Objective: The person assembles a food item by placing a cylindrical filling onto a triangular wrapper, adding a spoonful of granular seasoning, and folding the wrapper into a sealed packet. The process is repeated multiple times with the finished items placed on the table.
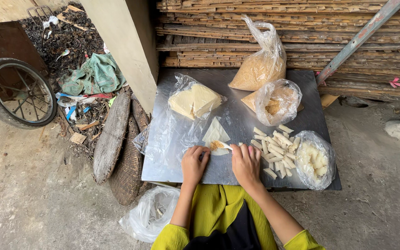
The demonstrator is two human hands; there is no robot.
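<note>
Now triangular wrapper (216,133) apex points away; hands (194,163) (245,162) at base.

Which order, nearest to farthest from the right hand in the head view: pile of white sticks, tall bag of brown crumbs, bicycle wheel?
From the right hand:
1. Pile of white sticks, just to its right on the metal table.
2. Tall bag of brown crumbs, at the table's far edge, against the stacked wood.
3. Bicycle wheel, on the ground far to the left.
</note>
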